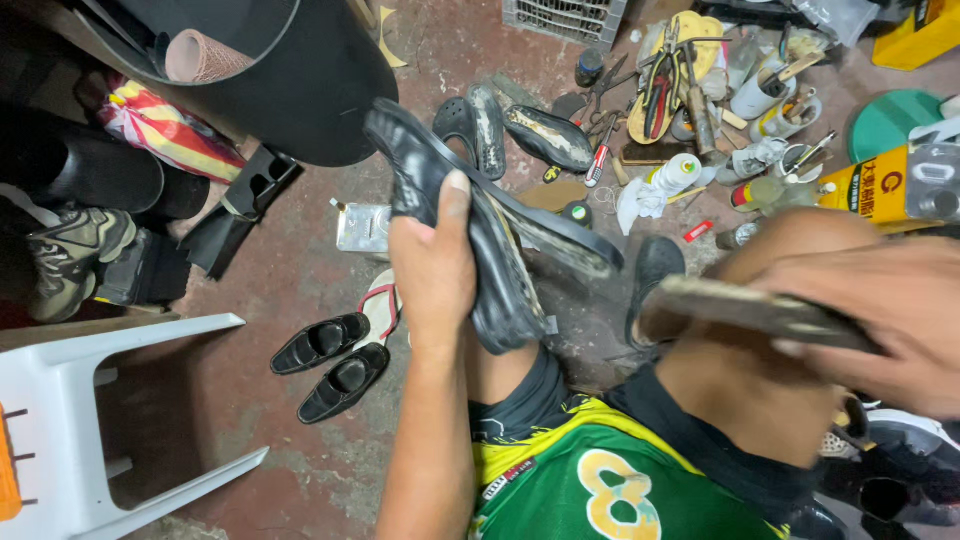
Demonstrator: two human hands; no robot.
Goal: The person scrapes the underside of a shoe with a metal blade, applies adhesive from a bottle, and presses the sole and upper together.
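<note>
1. Two bare hands work over the person's lap, low in the frame. The right hand (880, 320), at right, is closed around a flat worn tool (750, 310).
2. At centre, the left hand (432, 265) clamps a black shoe (470, 220), its loose sole peeling away.
3. Lower left, a pair of black shoes (332, 365) sits on the red floor (290, 270).
4. Upper right, scattered tools (680, 90) lie.

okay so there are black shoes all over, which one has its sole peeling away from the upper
The black shoe held up in the left hand; its sole hangs loose. The black pair on the floor looks intact.
</note>
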